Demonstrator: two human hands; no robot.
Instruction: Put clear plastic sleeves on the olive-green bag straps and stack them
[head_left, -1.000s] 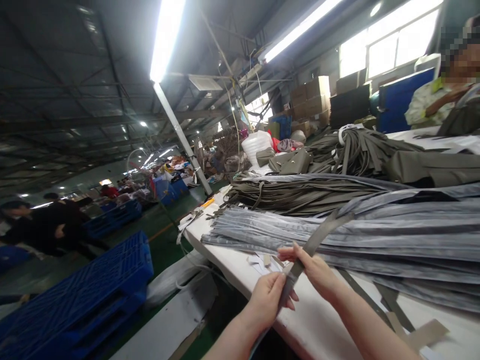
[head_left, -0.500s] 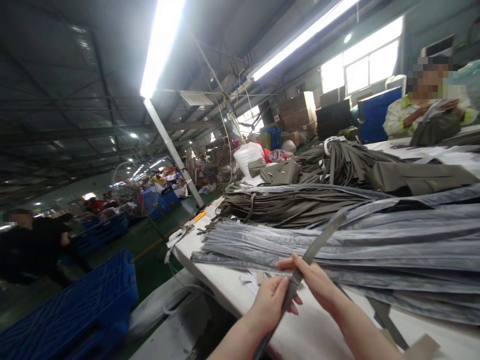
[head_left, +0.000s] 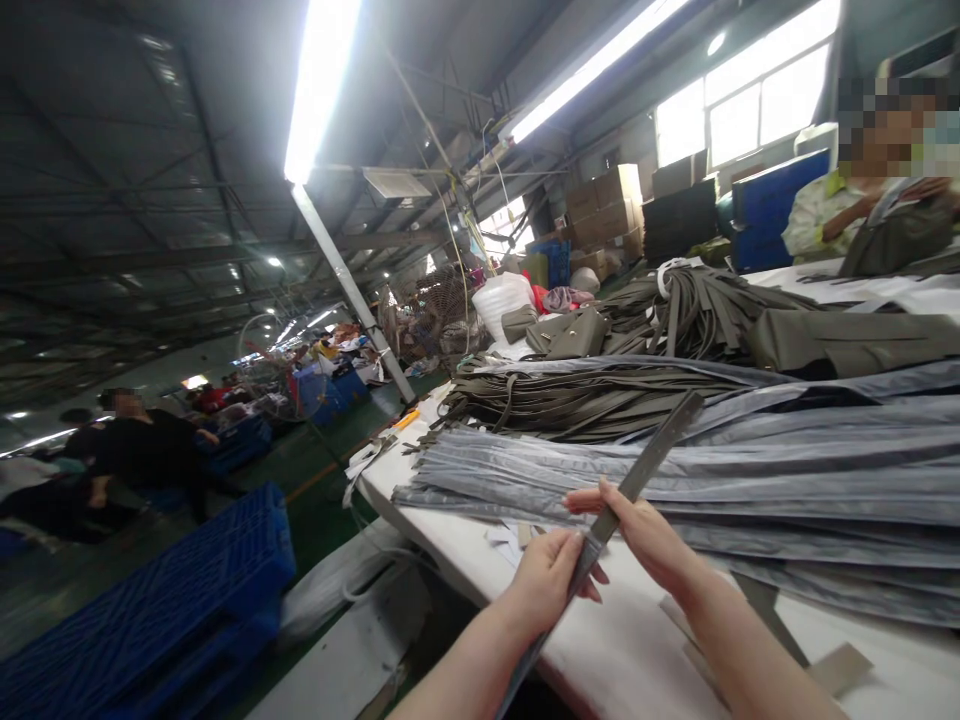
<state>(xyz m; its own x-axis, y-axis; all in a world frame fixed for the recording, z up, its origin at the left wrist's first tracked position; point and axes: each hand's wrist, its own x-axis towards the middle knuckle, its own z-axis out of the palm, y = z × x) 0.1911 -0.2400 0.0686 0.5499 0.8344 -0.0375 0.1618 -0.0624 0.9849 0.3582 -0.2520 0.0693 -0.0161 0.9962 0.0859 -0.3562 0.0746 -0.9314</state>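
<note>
Left hand (head_left: 547, 570): we see it pinching the strap (head_left: 654, 452), thumb on top, fingers curled beneath.
Right hand (head_left: 649, 530): just beyond the left, its thumb laid across the strap and its fingers stretched out behind; how firmly it presses, we cannot tell.
Strap's shape: flat, narrow, dark grey-green, looking like smooth leather; it slants through both hands, its squared end standing out past the right one.
Grey strips (head_left: 720, 470): just beyond the hands, a broad, wrinkled, faintly shiny layer.
Dark strips (head_left: 600, 400): farther past the hands, matte and thin, heaped lengthwise.
Table (head_left: 622, 640): pale and smooth, under the hands.
Scrap (head_left: 844, 668): flat, brownish, near the right forearm.
Pouch (head_left: 577, 335): boxy, olive, well beyond the hands.
Pallet (head_left: 157, 600): blue lattice, well left of the hands.
Co-worker's sleeve (head_left: 814, 215): pale, patterned cloth, far off to the hands' right.
</note>
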